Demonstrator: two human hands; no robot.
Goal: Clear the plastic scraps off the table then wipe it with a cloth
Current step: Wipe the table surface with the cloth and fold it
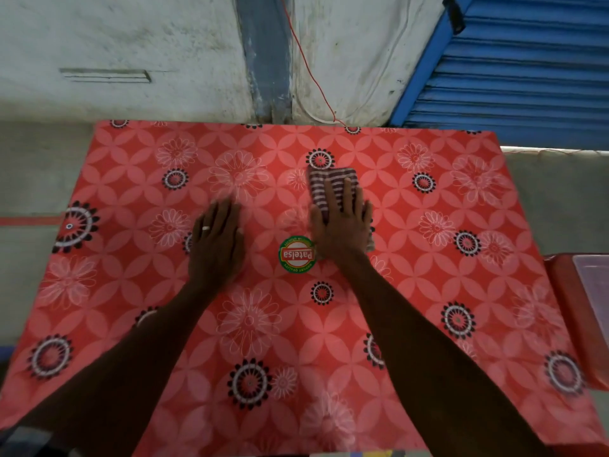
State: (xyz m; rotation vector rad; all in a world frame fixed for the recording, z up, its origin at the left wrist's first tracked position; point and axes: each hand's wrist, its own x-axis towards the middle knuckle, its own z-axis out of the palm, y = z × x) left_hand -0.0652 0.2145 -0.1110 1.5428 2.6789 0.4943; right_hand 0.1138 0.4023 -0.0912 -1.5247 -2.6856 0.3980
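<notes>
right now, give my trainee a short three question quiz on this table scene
1. True or false: the right hand presses flat on the striped cloth.
2. What does the left hand rest on? A) the cloth B) the bare table C) the sticker
3. Fill in: the round sticker lies ___ the two hands.

Key: 1 true; 2 B; 3 between
</notes>
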